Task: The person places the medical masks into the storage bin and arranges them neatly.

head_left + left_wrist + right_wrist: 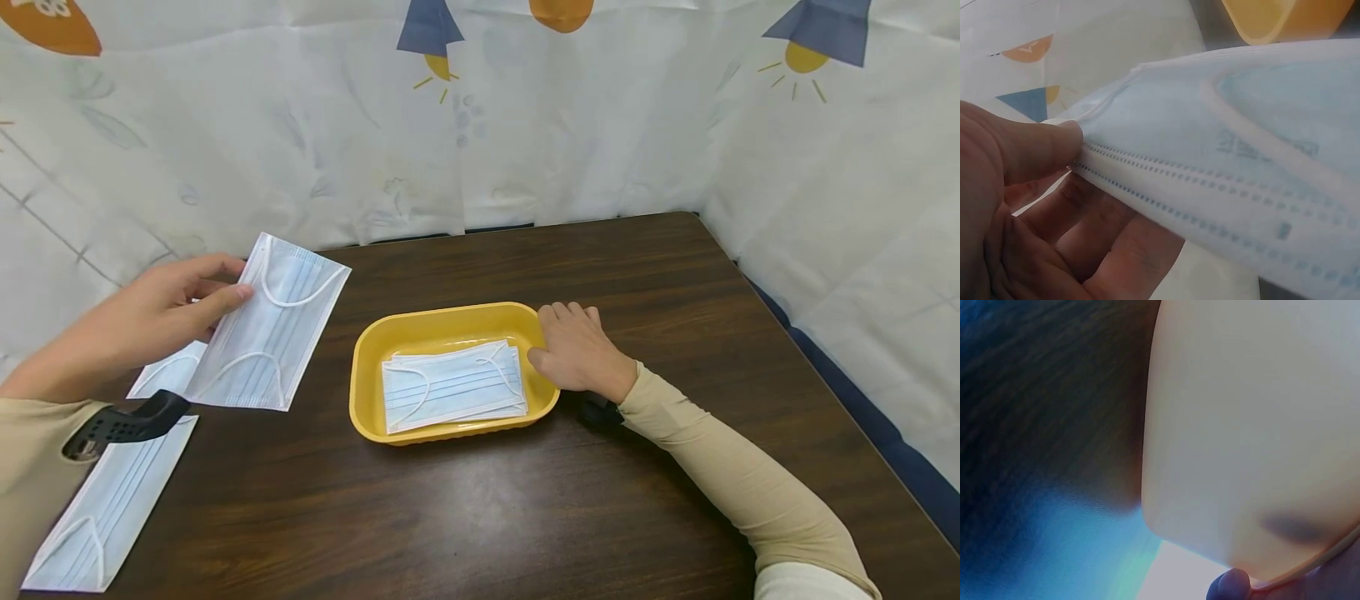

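My left hand (176, 296) pinches a light blue face mask (277, 333) by its edge, thumb in front, and holds it up left of the tray. In the left wrist view the thumb (1041, 147) presses on the mask (1166, 131) near its corner, with the other fingers behind. A shallow yellow plastic tray (363, 383) stands mid-table with a small stack of masks (453, 383) lying inside. At its right end my right hand (573, 346) grips the rim. The right wrist view shows the tray's outer wall (1241, 425) close up, with fingertips at the rim.
More face masks (112, 500) lie on the dark wooden table (450, 517) at the left, partly hidden by the left forearm. A printed white curtain (525, 150) hangs along the table's back edge and right side.
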### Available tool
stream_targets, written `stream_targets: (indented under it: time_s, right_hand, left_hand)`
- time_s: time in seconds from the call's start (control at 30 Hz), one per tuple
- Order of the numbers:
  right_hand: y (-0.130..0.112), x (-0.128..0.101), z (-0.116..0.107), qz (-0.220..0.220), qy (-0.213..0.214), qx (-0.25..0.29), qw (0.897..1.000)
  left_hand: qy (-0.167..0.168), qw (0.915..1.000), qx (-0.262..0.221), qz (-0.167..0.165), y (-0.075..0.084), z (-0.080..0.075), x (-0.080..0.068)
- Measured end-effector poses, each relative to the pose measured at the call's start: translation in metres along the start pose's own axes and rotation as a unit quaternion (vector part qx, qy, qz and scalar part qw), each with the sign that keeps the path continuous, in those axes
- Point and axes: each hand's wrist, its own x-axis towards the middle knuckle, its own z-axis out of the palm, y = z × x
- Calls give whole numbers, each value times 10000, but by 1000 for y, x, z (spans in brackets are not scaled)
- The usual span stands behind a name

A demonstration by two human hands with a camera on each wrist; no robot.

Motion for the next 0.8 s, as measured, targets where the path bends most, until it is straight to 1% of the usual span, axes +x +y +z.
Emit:
stream_targets:
  time_s: [0.17,0.3,0.43,0.57,0.8]
  right_hand:
    - [-2,1,1,6,-53,8,10000]
    - [-4,1,1,-7,-68,-14,10000]
    - [-5,1,1,-20,-55,-35,10000]
    - [-5,1,1,-9,-41,-33,10000]
    - [-6,1,0,2,-38,-23,10000]
  left_hand:
    - [68,9999,95,13,4,0,4]
    - [3,10000,15,-38,7,1,4]
    - [-63,9999,94,-55,12,2,8]
    - [-93,9997,210,32,20,3,13]
    - [-209,9996,151,125,35,10,20]
